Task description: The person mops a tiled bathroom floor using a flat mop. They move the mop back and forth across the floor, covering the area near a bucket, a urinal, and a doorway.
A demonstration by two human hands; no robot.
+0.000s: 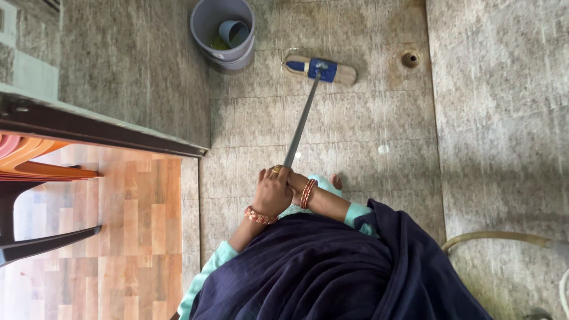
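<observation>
Mopping step: the mop handle is gripped by both closed hands, left hand over right hand; the mop head, resting on the tiled floor beside the grey bucket, would next need drawing back.

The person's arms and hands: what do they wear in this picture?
Each wrist carries bangles: on the left hand a beaded band of orange and gold, on the right hand a stack of thin red and gold rings. One finger bears a gold ring. The sleeves are pale turquoise, and a dark navy shawl drapes over them.
</observation>
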